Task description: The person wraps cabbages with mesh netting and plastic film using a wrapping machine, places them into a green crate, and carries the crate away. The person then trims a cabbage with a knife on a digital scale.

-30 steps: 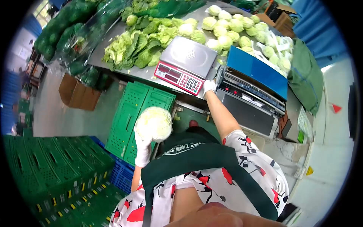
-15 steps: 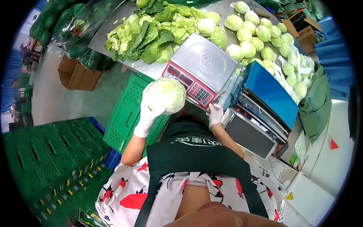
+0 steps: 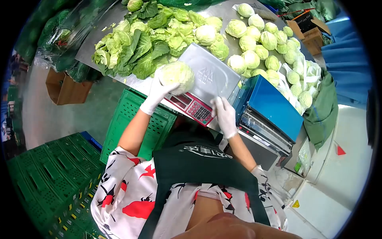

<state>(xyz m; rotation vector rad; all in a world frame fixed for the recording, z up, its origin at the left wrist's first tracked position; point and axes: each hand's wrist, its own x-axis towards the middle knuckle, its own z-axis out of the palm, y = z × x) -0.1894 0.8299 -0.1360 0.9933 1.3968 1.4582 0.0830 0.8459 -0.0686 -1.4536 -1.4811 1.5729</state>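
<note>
My gloved left hand (image 3: 158,88) grips a pale green cabbage (image 3: 177,77) at the left corner of the red and silver scale (image 3: 209,73), partly covering its display. At the scale's right front corner is my gloved right hand (image 3: 225,115), its fingers curled beside the keypad; whether something small is between them is too small to tell. The scale's steel plate carries nothing. Just right of it stands a wrapping machine with a blue cover (image 3: 274,104).
Loose cabbage leaves (image 3: 139,47) lie behind the scale on the metal table (image 3: 89,47). Several cabbages (image 3: 248,43), some in white nets, are at the back right. Green crates (image 3: 55,171) stand at lower left, another (image 3: 131,119) below the table edge. A cardboard box (image 3: 65,87) is on the floor.
My left hand has carried the cabbage up and forward to the scale's corner. My right hand has risen from low beside the machine to the scale's right corner.
</note>
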